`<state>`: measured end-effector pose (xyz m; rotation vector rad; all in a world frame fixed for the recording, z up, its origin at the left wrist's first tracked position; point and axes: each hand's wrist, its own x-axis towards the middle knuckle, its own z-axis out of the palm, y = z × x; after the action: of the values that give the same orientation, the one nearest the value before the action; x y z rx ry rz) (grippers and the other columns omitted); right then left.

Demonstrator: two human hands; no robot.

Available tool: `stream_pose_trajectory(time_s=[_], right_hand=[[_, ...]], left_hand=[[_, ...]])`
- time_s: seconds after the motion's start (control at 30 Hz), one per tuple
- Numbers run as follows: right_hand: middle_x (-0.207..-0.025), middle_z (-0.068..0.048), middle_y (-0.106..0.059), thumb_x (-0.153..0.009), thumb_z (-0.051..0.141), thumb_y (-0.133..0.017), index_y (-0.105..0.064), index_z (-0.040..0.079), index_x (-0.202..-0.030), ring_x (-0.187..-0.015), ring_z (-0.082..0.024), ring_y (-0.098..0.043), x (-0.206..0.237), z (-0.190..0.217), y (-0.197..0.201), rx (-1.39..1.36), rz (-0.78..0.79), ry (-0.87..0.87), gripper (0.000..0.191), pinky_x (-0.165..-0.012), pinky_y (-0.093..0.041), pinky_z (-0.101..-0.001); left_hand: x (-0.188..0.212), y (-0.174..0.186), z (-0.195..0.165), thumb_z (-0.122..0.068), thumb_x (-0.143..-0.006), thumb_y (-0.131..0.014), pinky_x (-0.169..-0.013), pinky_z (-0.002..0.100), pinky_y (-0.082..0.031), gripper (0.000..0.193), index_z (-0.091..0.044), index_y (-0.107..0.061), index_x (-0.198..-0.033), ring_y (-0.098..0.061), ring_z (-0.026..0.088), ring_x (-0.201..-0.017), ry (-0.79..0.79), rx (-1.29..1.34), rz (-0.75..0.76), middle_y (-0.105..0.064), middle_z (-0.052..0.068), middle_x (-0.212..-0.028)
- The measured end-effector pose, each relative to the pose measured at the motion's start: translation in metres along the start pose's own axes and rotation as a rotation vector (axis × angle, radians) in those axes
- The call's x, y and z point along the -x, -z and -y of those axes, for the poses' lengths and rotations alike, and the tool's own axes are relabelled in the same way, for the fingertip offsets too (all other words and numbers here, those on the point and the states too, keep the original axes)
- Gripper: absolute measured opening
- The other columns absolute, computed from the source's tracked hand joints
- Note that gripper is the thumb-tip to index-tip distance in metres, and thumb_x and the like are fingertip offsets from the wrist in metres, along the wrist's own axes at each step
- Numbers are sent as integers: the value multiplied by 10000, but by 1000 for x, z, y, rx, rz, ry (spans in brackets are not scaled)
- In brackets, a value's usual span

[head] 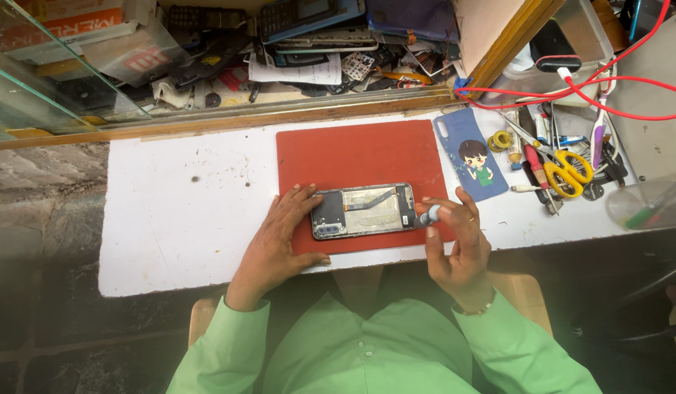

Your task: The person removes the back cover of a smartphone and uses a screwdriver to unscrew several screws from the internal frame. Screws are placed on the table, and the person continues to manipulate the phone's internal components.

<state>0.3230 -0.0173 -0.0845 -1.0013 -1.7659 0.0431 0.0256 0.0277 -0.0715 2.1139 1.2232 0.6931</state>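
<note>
A white, scuffed counter (177, 219) carries a flat red rectangular mat (352, 157). At the mat's 6 o'clock edge lies a phone (363, 210) with its back off, dull metal and dark boards showing. The left hand (280, 237) lies flat at the phone's 9 o'clock end, fingers spread, gripping nothing. At 3 o'clock the right hand (458, 244) pinches a small round-capped blue tool (428, 214), touching the phone's end. Beyond, at 1 o'clock, lie a smooth blue phone cover (462, 138) and yellow-handled scissors (564, 171).
</note>
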Motion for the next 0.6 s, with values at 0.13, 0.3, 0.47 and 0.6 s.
stream_pose_trajectory(time_s=[0.13,0.3,0.47,0.6], right_hand=[[-1093,-148,-699,-862,32,-815,-391,150,-1379,-1133,-301,-682,-2,-1,-3,70,-92,67,679,-1208,-366,-530],[-1153,-120,-719,-935,-50,-744,-399,159,-1409,-1150,-261,-719,0,-2,-3,-87,-40,-37,623,-1195,-435,-482],[-1161,-172,-689,-899,-23,-732,-407,121,-1397,-1183,-317,-668,-1,-1,0,-3,-31,-1,612,-1154,-471,-473],[-1089,-122,-679,-876,69,-846,-469,112,-1347,-1084,-291,-636,-8,-2,2,139,-63,63,605,-1059,-498,-454]], left_hand=[[0,0,0,-262,-576,-946,-1257,497,-187,962,-148,-518,-1429,-304,292,-1513,-2,1,-3,-428,58,-1584],[0,0,0,-260,-576,-945,-1256,497,-187,956,-146,-523,-1426,-306,293,-1514,-2,5,-4,-428,66,-1584],[1,0,1,-260,-578,-945,-1256,501,-188,948,-142,-532,-1423,-307,301,-1516,-14,9,-5,-427,74,-1589],[1,0,1,-263,-578,-946,-1255,502,-188,940,-142,-541,-1418,-309,302,-1513,-13,11,-5,-428,74,-1588]])
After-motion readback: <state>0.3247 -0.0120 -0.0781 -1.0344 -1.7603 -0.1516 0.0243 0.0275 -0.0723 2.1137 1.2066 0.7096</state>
